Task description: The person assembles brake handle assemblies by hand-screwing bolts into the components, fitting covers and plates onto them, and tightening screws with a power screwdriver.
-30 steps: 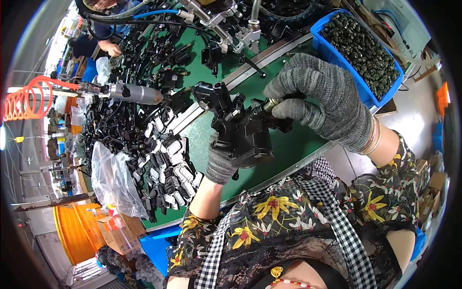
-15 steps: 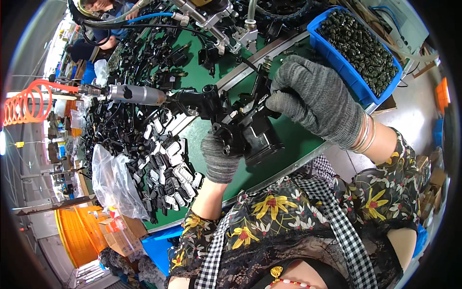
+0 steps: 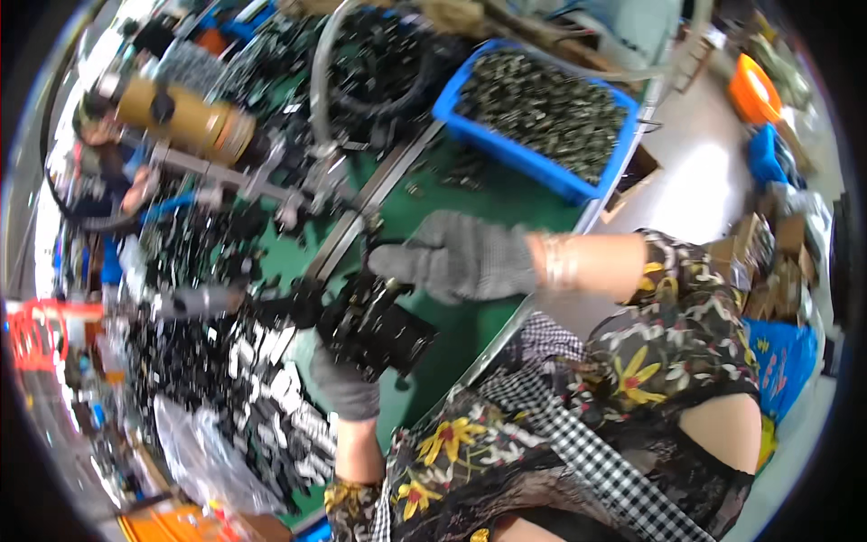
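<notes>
My left hand (image 3: 348,387), in a grey knit glove, is wrapped round the lower left side of a black block-shaped assembly (image 3: 397,334). Just above that assembly is my right hand (image 3: 465,257), gloved alike, its fingers bent and pressed together at the upper edge; what lies between the fingertips is hidden. A silver air tool (image 3: 194,303) with a black head reaches in from the left, its head meeting the assembly. Blur hides the finer parts.
A blue bin (image 3: 578,191) full of small dark metal parts stands at the back right. Black and white parts (image 3: 280,397) cover the left of the green table, beside a clear plastic bag (image 3: 203,456). A brass-coloured cylinder (image 3: 185,117) hangs overhead. Another person (image 3: 113,176) is at far left.
The whole view has swung, so the bin and both hands sit further left. My right hand has turned more level and stays near the assembly's upper edge. My left hand keeps its grip.
</notes>
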Available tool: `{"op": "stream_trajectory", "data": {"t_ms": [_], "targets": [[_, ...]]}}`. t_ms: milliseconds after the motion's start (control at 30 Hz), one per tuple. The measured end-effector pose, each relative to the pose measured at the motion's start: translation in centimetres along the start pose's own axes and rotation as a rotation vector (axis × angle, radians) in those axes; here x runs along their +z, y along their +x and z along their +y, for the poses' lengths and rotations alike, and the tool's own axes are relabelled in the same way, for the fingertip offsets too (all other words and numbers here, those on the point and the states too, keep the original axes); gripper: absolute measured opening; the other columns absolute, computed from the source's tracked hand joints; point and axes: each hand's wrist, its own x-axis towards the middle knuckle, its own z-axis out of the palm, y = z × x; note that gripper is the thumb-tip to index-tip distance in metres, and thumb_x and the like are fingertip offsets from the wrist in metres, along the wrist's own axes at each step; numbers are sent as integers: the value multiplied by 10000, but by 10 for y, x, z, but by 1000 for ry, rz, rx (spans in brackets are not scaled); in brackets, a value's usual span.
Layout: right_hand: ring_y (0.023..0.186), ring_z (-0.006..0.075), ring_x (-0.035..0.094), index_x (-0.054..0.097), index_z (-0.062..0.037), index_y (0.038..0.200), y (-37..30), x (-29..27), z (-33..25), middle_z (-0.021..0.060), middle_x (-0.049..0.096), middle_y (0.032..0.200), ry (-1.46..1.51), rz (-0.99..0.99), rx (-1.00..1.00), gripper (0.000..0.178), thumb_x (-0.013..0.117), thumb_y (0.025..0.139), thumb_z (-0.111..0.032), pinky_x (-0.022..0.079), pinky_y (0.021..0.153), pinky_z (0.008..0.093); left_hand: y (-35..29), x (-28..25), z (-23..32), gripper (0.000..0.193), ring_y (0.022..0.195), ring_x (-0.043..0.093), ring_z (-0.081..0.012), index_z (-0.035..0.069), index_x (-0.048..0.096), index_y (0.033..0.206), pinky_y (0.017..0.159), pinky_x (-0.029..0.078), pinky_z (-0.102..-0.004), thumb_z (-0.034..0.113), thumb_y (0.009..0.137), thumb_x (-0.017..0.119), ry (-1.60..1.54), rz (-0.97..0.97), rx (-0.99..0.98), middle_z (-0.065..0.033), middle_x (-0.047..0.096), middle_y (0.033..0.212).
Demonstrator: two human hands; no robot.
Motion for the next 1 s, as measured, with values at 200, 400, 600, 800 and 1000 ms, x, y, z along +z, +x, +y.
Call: {"op": "stream_trajectory", "data": {"t_ms": [200, 400, 600, 800, 1000], "targets": [[605, 357, 532, 615, -40, 731, -5, -1, 24, 148, 598, 645, -691, 467, -613, 460, 496, 986, -403, 460, 567, 383, 4, 9, 22, 353, 969, 633, -182, -14, 531, 1276, 845, 549, -320, 95, 942, 506, -141, -79, -152, -98, 627, 1152], [714, 304, 603, 619, -20, 944, -3, -22, 26, 143, 620, 802, -22, 13, -67, 424, 476, 974, -419, 509, 652, 363, 4, 8, 7, 346, 947, 619, -142, 5, 543, 1267, 815, 549, -301, 39, 926, 493, -73, -60, -200, -65, 633, 1122], [935, 318, 654, 666, -113, 1021, 40, -157, 49, 147, 662, 931, -1245, 616, 151, 236, 591, 886, -291, 528, 787, 442, -6, 6, -2, 369, 771, 625, -112, 11, 595, 1209, 655, 513, -254, -62, 858, 509, -66, 44, -178, -80, 697, 950], [1002, 327, 643, 661, -67, 1067, 38, -169, 67, 160, 665, 1040, -1379, 437, 409, 289, 688, 829, -228, 533, 828, 434, -4, 11, 15, 338, 730, 663, -143, 24, 622, 1164, 637, 521, -287, 11, 830, 572, 235, -70, -22, -89, 712, 869], [964, 313, 674, 720, -37, 956, 45, -147, 58, 184, 696, 989, -1514, 555, 420, 184, 586, 830, -47, 550, 807, 407, -3, 16, 4, 302, 760, 697, -195, 32, 638, 1134, 667, 528, -302, 70, 836, 604, 279, -74, 93, -114, 721, 886]]}}
